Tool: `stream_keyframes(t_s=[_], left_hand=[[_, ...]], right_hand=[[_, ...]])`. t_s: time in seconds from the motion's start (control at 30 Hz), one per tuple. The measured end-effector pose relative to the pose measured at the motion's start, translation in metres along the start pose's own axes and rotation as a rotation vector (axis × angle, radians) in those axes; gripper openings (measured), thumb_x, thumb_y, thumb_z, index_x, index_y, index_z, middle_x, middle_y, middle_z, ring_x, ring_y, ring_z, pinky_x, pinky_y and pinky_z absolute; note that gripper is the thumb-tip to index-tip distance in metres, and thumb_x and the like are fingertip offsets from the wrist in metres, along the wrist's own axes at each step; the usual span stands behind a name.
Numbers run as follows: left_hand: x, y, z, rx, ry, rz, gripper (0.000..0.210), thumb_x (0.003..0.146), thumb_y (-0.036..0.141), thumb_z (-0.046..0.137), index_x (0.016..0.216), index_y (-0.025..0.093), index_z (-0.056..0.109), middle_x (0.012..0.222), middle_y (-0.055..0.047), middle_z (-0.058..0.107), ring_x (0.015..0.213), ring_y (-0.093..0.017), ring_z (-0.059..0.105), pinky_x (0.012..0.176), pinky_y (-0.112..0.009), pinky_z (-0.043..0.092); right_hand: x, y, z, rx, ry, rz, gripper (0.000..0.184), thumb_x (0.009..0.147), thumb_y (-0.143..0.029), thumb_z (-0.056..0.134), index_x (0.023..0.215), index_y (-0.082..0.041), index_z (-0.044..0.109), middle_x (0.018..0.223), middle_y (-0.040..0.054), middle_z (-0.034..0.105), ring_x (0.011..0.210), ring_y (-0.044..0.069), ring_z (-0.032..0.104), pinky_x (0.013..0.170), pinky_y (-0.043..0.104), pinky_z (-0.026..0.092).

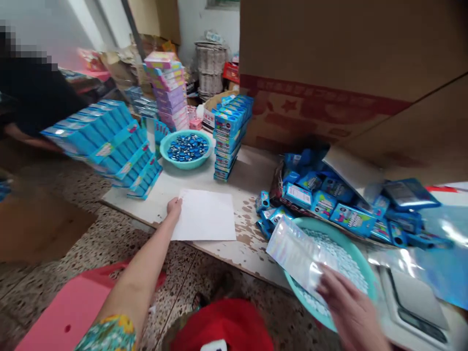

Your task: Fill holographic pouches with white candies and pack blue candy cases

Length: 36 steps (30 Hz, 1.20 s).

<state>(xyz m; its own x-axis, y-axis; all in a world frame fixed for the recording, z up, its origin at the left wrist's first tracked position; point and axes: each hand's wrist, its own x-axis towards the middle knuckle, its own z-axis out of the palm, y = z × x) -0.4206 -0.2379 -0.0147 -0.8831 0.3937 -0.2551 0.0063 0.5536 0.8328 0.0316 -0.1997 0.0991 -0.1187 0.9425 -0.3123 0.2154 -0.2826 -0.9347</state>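
My left hand [174,206] is closed on the left edge of a white sheet of paper or card [208,215], which lies at the table's front edge. On the right, my right hand [347,302], slightly blurred, pinches a shiny clear plastic pouch [298,251]. The pouch is tilted over a turquoise basin [367,273] of small pale pieces; I cannot make out anything inside the pouch. Small blue boxes and packs [323,202] are heaped in an open carton just behind the basin.
Blue boxes stand in a leaning stack [113,151] at left and a narrow stack [228,141] at centre. Between them sits a basin [186,165] of blue shiny pieces. A digital scale [417,302] lies at right. Large cardboard [329,63] rises behind. A person [32,97] is at far left.
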Motion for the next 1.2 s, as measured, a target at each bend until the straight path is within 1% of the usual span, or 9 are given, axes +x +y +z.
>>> stream_keyframes(t_s=[0.13,0.27,0.37,0.47,0.6,0.77,0.93,1.03,1.2], left_hand=[[0.01,0.012,0.006,0.087,-0.041,0.121,0.05,0.073,0.024,0.06,0.12,0.01,0.052,0.121,-0.018,0.055,0.12,-0.03,0.042,0.089,-0.036,0.04],[-0.043,0.025,-0.005,0.024,-0.48,0.561,0.057,0.083,0.034,0.053,0.137,0.022,0.04,0.138,-0.012,0.045,0.12,-0.024,0.047,0.089,-0.035,0.046],[-0.079,0.026,-0.011,0.2,-0.622,0.684,0.04,0.084,0.033,0.055,0.123,0.024,0.056,0.117,-0.009,0.061,0.107,-0.022,0.057,0.089,-0.033,0.046],[-0.083,0.017,-0.02,0.277,-0.548,0.581,0.024,0.088,0.03,0.048,0.102,0.022,0.065,0.096,-0.006,0.067,0.091,-0.018,0.062,0.083,-0.029,0.047],[-0.061,0.0,-0.032,0.234,-0.479,0.39,0.019,0.089,0.031,0.045,0.092,0.021,0.062,0.075,0.001,0.065,0.071,-0.012,0.059,0.068,-0.022,0.045],[-0.02,-0.021,-0.035,0.261,-0.636,0.416,0.025,0.09,0.035,0.044,0.076,0.02,0.059,0.065,0.004,0.058,0.062,-0.01,0.051,0.06,-0.02,0.038],[0.045,-0.059,-0.054,0.311,-0.491,0.308,0.035,0.093,0.039,0.036,0.071,0.019,0.054,0.058,0.003,0.054,0.057,-0.012,0.052,0.059,-0.023,0.043],[0.087,-0.077,-0.053,0.368,-0.339,0.671,0.026,0.093,0.032,0.038,0.084,0.019,0.059,0.089,-0.004,0.065,0.088,-0.017,0.059,0.081,-0.031,0.048],[0.133,-0.084,-0.018,0.549,-0.341,1.205,0.013,0.09,0.022,0.049,0.09,0.018,0.06,0.128,-0.007,0.058,0.127,-0.025,0.042,0.097,-0.041,0.042]], right_hand=[[0.028,0.0,0.085,0.16,-0.085,0.088,0.032,0.064,-0.047,0.075,0.085,-0.024,0.074,0.071,0.0013,0.061,0.059,0.013,0.054,0.06,0.029,0.051],[0.065,0.003,0.151,0.078,-0.289,0.098,0.032,0.066,-0.047,0.075,0.084,-0.021,0.073,0.073,0.0008,0.062,0.058,0.011,0.052,0.059,0.026,0.046],[0.081,0.003,0.187,0.015,-0.476,0.1,0.031,0.067,-0.046,0.075,0.08,-0.018,0.073,0.069,0.0008,0.06,0.056,0.011,0.052,0.058,0.026,0.044],[0.092,0.003,0.219,0.091,-0.556,0.216,0.031,0.064,-0.044,0.078,0.077,-0.016,0.072,0.063,-0.0006,0.056,0.052,0.009,0.048,0.054,0.024,0.042],[0.096,0.014,0.27,0.365,-0.502,0.392,0.03,0.06,-0.039,0.082,0.071,-0.015,0.069,0.056,-0.0043,0.049,0.048,0.005,0.042,0.05,0.02,0.041],[0.091,0.037,0.335,0.451,-0.519,0.426,0.034,0.067,-0.045,0.077,0.076,-0.014,0.066,0.047,-0.007,0.043,0.039,0.002,0.032,0.037,0.016,0.026],[0.12,0.05,0.348,0.559,-0.129,0.3,0.033,0.068,-0.045,0.076,0.075,-0.015,0.065,0.048,-0.0083,0.042,0.038,0.001,0.033,0.035,0.012,0.022],[0.14,0.056,0.353,0.508,-0.088,0.23,0.037,0.072,-0.047,0.072,0.091,-0.015,0.067,0.069,-0.0001,0.061,0.053,0.007,0.055,0.042,0.015,0.04],[0.161,0.068,0.401,0.224,-0.107,0.047,0.034,0.077,-0.044,0.067,0.095,-0.016,0.066,0.082,0.0057,0.068,0.073,0.017,0.066,0.06,0.025,0.054]])
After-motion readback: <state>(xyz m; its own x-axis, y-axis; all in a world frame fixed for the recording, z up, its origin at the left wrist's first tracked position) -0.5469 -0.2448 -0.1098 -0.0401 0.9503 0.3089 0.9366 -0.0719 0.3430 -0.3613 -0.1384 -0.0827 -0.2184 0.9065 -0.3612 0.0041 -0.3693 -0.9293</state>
